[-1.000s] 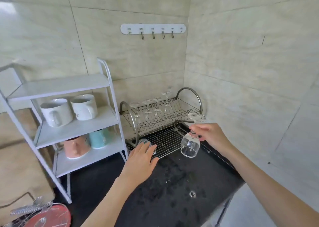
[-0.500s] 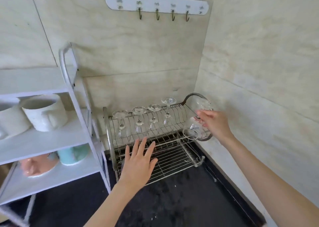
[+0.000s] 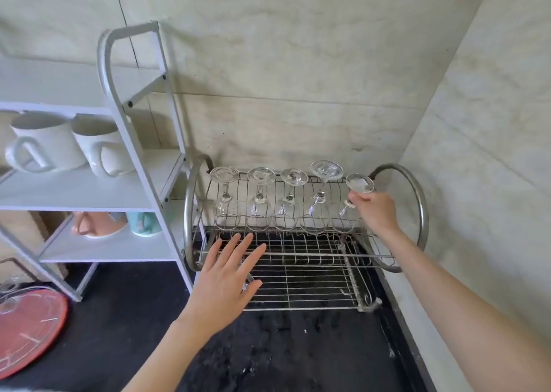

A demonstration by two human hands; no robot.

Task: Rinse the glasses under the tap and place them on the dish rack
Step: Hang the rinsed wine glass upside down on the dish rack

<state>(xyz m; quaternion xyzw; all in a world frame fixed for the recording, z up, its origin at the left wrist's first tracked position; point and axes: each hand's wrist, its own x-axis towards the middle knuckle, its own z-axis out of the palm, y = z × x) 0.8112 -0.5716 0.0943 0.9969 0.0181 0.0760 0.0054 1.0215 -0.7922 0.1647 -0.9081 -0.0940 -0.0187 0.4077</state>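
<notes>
A two-tier wire dish rack stands against the back wall. Several stemmed glasses stand upside down in a row on its upper tier. My right hand pinches the stem of the rightmost glass, which is upside down at the right end of that row. My left hand hovers with straight, spread fingers over the front left of the lower tier. A bit of glass shows under its palm; what it is I cannot tell.
A white shelf unit stands left of the rack with two white mugs, a pink cup and a teal cup. A red round tray lies at far left on the wet black counter. Wall hooks hang above.
My right hand carried the glass up from the lower front and set it upside down at the right end of the upper row. My view moved closer to the rack.
</notes>
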